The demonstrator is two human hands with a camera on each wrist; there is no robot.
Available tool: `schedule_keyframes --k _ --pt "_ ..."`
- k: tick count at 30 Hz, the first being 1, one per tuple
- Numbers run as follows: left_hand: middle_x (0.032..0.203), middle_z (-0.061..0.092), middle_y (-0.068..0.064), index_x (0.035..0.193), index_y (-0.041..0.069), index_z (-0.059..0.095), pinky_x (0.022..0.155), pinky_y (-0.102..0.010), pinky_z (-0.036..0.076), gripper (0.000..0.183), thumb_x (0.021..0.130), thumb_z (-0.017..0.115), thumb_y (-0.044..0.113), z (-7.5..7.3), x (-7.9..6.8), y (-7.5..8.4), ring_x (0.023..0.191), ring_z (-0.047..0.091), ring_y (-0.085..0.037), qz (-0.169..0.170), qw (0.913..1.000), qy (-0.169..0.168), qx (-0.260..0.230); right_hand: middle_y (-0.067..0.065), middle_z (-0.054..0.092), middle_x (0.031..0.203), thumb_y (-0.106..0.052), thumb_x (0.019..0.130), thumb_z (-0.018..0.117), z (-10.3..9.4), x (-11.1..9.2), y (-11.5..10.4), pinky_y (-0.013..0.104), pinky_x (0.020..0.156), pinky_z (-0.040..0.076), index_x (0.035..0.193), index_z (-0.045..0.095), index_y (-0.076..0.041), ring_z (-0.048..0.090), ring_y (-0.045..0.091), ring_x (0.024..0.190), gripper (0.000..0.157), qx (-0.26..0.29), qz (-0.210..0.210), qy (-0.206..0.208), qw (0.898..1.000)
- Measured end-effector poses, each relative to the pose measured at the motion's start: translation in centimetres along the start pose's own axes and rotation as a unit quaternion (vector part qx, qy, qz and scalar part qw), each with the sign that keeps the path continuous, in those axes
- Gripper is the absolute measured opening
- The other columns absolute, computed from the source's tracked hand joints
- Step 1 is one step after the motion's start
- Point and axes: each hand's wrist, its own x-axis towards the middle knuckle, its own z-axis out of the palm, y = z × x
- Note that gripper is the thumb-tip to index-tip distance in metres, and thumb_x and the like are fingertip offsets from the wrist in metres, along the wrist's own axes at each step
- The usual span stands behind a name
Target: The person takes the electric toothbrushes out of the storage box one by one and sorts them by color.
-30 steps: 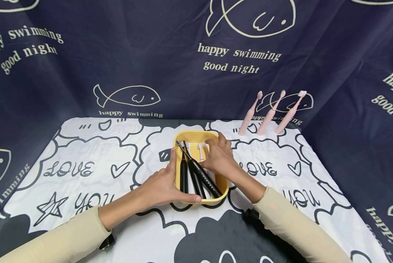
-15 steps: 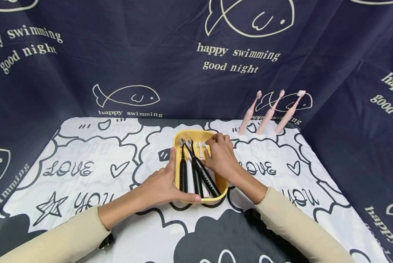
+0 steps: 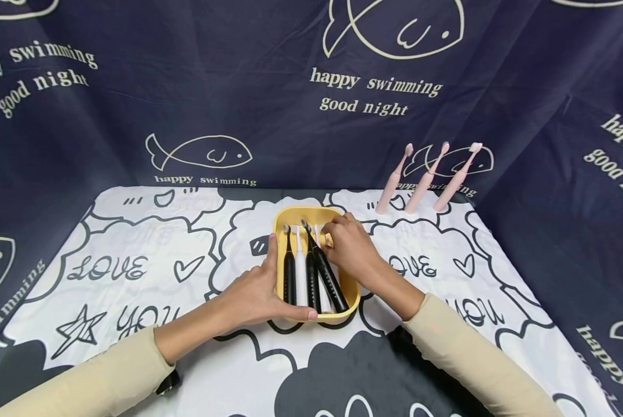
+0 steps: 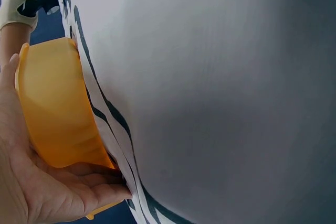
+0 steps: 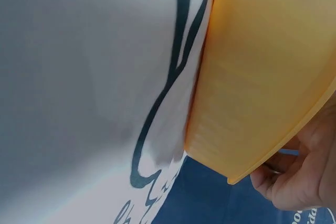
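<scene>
A yellow storage bin [image 3: 301,212] stands mid-table with black and white electric toothbrushes lying in it. My left hand [image 3: 250,292] grips its near-left corner, thumb on the front rim; the left wrist view shows fingers along the bin's outer wall [image 4: 58,98]. One black toothbrush [image 3: 328,275] slants over the others. Beside it lie another black toothbrush [image 3: 289,269] and a white toothbrush [image 3: 300,272]. My right hand [image 3: 352,243] reaches over the right rim, fingers curled round the upper part of a pale toothbrush, mostly hidden. The right wrist view has those fingers [image 5: 302,169] bent behind the rim.
Three pink electric toothbrushes stand upright at the back right, the leftmost pink toothbrush [image 3: 388,191] nearest the bin. A white cloth with black drawings [image 3: 134,237] covers the table. Dark blue fabric [image 3: 270,87] hangs behind and at both sides.
The black toothbrushes in the bin have shifted, their heads spreading and swinging right, uncovering a white toothbrush. My right hand's fingers have curled in further. The left hand keeps its grip.
</scene>
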Motion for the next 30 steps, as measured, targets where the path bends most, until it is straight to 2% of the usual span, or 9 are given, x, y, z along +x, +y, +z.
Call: schedule_keyframes --k 5,8,11,12,15,18,25,28,30 --pt "0.136 0.073 -0.029 0.175 0.028 -0.031 0.100 -0.047 0.060 0.181 0.058 0.088 0.099 0.0 0.0 0.0 0.110 0.071 -0.023 -0.001 1.0000 0.000 0.000 0.016 0.070 0.086 0.011 0.083 0.076 0.1 0.5 -0.1 0.043 0.071 0.058 0.089 0.079 0.001 0.065 0.029 0.078 0.011 0.009 0.012 -0.032 0.999" --pt "0.137 0.073 -0.029 0.174 0.028 -0.031 0.100 -0.047 0.060 0.181 0.058 0.088 0.099 0.0 0.1 0.0 0.110 0.071 -0.023 -0.002 1.0000 -0.001 0.002 0.008 0.063 0.074 0.005 0.080 0.072 4.0 1.4 3.4 0.044 0.061 0.053 0.075 0.067 -0.009 0.058 0.023 0.068 0.016 0.000 0.011 -0.032 0.999" --pt "0.141 0.072 -0.030 0.174 0.028 -0.031 0.103 -0.048 0.060 0.181 0.058 0.087 0.099 0.0 0.1 0.0 0.115 0.072 -0.025 -0.002 1.0000 -0.001 0.002 0.005 0.064 0.070 0.004 0.080 0.072 5.5 2.5 4.4 0.045 0.059 0.054 0.071 0.063 -0.013 0.057 0.020 0.064 0.022 -0.014 0.047 -0.071 0.996" --pt "0.142 0.071 -0.030 0.174 0.029 -0.032 0.103 -0.049 0.060 0.180 0.058 0.087 0.100 0.0 0.1 0.0 0.117 0.072 -0.025 -0.003 1.0000 -0.001 0.002 0.004 0.065 0.070 0.001 0.080 0.075 6.9 3.3 5.7 0.045 0.058 0.054 0.070 0.064 -0.015 0.058 0.020 0.063 0.021 -0.017 0.066 -0.088 0.994" --pt "0.148 0.069 -0.031 0.174 0.030 -0.031 0.107 -0.050 0.059 0.179 0.058 0.087 0.100 0.0 0.0 -0.1 0.123 0.072 -0.027 -0.001 1.0000 -0.001 -0.001 0.008 0.071 0.079 -0.004 0.079 0.082 7.5 4.9 6.0 0.043 0.060 0.057 0.075 0.070 -0.013 0.065 0.024 0.068 0.016 -0.029 0.136 -0.157 0.978" --pt "0.151 0.067 -0.032 0.174 0.031 -0.031 0.108 -0.050 0.059 0.179 0.059 0.087 0.100 0.1 0.0 -0.1 0.125 0.071 -0.027 0.000 1.0000 -0.002 -0.005 0.004 0.073 0.083 -0.013 0.076 0.088 10.5 6.5 8.8 0.037 0.063 0.058 0.078 0.072 -0.017 0.069 0.025 0.076 0.016 -0.035 0.158 -0.181 0.970" --pt "0.155 0.064 -0.033 0.174 0.031 -0.031 0.110 -0.052 0.058 0.179 0.058 0.086 0.100 0.0 0.1 -0.2 0.130 0.071 -0.030 0.000 1.0000 -0.004 -0.008 0.003 0.074 0.088 -0.021 0.079 0.090 10.6 7.9 8.2 0.036 0.081 0.061 0.082 0.075 -0.016 0.070 0.026 0.088 0.016 -0.076 0.164 -0.230 0.956" --pt "0.155 0.064 -0.033 0.174 0.031 -0.031 0.110 -0.052 0.058 0.179 0.058 0.086 0.100 0.0 0.1 -0.2 0.130 0.071 -0.031 0.001 1.0000 -0.004 -0.008 0.004 0.073 0.089 -0.018 0.081 0.085 10.3 8.2 7.9 0.033 0.074 0.062 0.082 0.075 -0.015 0.070 0.024 0.083 0.011 -0.085 0.164 -0.267 0.946" --pt "0.155 0.064 -0.033 0.174 0.031 -0.032 0.111 -0.052 0.058 0.179 0.058 0.086 0.100 0.0 0.1 -0.2 0.131 0.071 -0.032 0.002 1.0000 -0.003 -0.007 0.006 0.074 0.087 -0.014 0.082 0.080 9.6 8.4 7.4 0.032 0.066 0.062 0.080 0.075 -0.013 0.071 0.023 0.075 0.006 -0.079 0.169 -0.304 0.934"
